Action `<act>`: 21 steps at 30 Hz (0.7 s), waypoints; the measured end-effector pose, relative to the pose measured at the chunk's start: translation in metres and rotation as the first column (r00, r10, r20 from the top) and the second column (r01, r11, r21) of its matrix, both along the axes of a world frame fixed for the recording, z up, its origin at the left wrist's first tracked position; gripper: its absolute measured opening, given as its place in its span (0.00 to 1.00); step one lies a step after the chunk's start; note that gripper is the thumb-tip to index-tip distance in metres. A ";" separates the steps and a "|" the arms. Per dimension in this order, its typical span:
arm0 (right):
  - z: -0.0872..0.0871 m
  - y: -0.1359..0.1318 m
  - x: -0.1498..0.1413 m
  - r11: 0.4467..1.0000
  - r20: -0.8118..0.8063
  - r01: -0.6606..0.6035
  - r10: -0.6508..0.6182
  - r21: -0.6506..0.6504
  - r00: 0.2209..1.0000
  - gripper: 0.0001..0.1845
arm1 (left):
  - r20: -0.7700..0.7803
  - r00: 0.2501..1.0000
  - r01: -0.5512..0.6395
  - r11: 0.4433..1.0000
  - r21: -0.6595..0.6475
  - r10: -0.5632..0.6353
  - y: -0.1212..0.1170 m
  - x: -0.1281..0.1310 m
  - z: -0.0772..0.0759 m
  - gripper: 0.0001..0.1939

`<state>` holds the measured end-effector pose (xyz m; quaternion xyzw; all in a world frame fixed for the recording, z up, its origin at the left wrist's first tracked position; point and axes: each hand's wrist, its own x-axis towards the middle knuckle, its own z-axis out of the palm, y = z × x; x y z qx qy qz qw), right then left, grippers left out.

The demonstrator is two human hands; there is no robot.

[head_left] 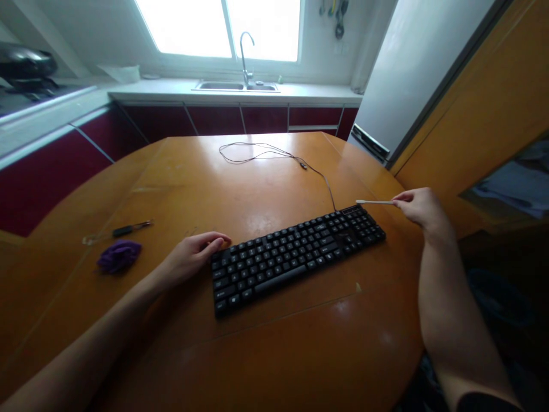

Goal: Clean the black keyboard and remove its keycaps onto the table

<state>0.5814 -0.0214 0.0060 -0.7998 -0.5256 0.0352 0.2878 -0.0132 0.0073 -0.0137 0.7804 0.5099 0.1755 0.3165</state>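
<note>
Pinching a white stick (376, 202): right hand (417, 206) — left hand (198, 250), half-curled, touches the keyboard (295, 252).

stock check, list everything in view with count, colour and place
table: 1, brown, centre
keyboard: 1, black, table
cable: 1, dark, table
stick: 1, white, in right hand
cloth: 1, purple, left
tool: 1, mostly black, near cloth
pan: 1, black, far left
counter: 1, white, back
sink: 1, silver, counter
tap: 1, silver, sink
window: 1, white, back
cabinets: several, red, below counter
hanging utensils: several, dark, beside window
fridge: 1, silver, right
left hand: 1, bare, keyboard's left end
right hand: 1, bare, near keyboard's right end
</note>
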 end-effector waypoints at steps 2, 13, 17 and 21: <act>0.005 -0.003 -0.011 1.000 -0.116 -0.003 0.003 0.003 0.993 0.08 | 0.006 1.000 0.000 1.000 0.003 -0.001 0.000 0.000 0.001 0.25; 0.024 -0.004 -0.096 0.901 -0.305 -0.411 0.356 -0.137 0.883 0.13 | 0.017 1.000 -0.014 1.000 -0.011 0.014 -0.001 0.001 0.002 0.26; 0.020 -0.005 -0.071 0.917 -0.305 -0.377 0.326 -0.128 0.895 0.13 | 0.015 1.000 -0.016 1.000 -0.009 0.016 -0.001 0.001 0.003 0.26; 0.014 -0.006 -0.038 0.947 -0.280 -0.286 0.237 -0.149 0.930 0.14 | 0.012 1.000 -0.014 1.000 0.000 0.014 -0.001 0.002 0.003 0.27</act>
